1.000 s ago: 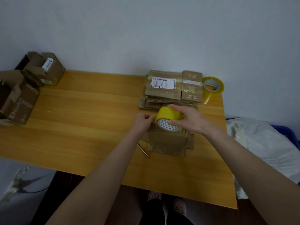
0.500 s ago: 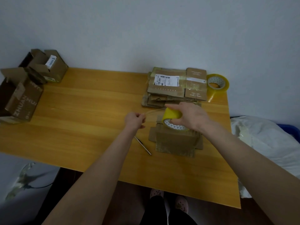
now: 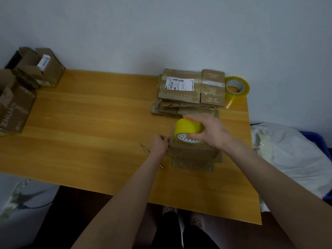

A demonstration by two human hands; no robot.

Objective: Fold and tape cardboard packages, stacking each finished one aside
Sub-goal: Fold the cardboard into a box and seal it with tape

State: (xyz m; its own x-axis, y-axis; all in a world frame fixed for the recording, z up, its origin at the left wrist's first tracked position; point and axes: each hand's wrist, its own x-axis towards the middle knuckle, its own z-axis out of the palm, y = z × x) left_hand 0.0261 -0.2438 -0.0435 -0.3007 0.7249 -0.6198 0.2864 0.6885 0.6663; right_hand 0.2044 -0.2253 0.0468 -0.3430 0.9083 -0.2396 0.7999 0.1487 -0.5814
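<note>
Right hand [image 3: 213, 134] grips the roll [image 3: 187, 127], left hand [image 3: 159, 144] pinches the tape end [image 3: 169, 139] at the box [image 3: 191, 156]; I'd pull it taut

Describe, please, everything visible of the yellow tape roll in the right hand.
The yellow tape roll is a wide ring on a white core printed with small dark triangles. The right hand grips it from above, tilted, against the folded cardboard package. A translucent strip runs down to the package's left edge.
</note>
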